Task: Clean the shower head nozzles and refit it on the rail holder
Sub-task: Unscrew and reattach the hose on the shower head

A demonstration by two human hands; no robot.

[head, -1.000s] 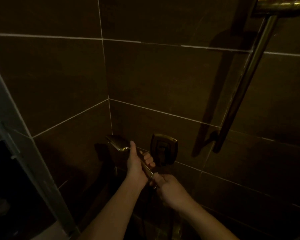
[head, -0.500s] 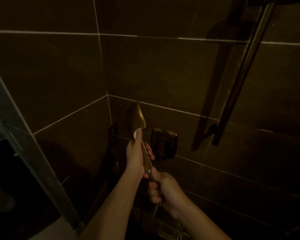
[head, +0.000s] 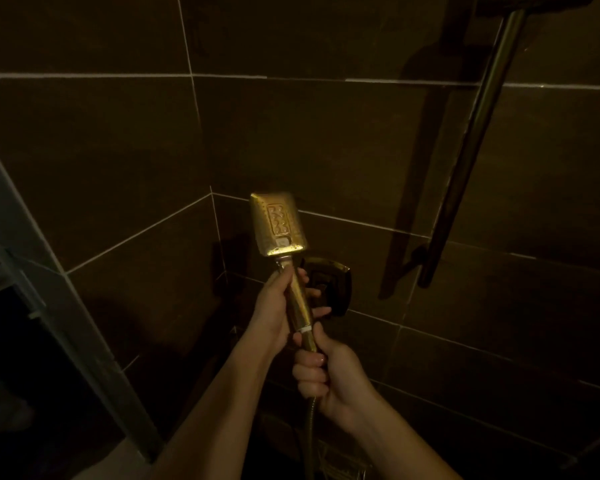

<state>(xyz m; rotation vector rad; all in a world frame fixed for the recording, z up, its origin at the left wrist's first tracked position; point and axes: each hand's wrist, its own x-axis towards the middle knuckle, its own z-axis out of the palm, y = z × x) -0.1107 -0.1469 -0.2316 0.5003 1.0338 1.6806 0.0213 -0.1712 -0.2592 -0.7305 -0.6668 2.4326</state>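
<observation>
A gold rectangular shower head (head: pixel 278 224) stands upright in front of the dark tiled corner, its nozzle face turned toward me. My left hand (head: pixel 277 306) is wrapped around the upper part of its handle, just under the head. My right hand (head: pixel 323 377) grips the handle's lower end where the metal hose (head: pixel 309 434) leaves it and drops down. The slanting rail (head: pixel 471 140) runs along the wall at the upper right, well apart from the head. The top of the rail is cut off by the frame edge.
A square metal wall fitting (head: pixel 335 287) sits on the tiles right behind my left hand's fingers. A grey glass-door frame (head: pixel 49 292) slants down the left side. A wire rack (head: pixel 340 465) shows dimly at the bottom. The light is very low.
The shower head has been raised and turned from edge-on until its nozzle face points at me. Both hands rose a little with it and kept their grip.
</observation>
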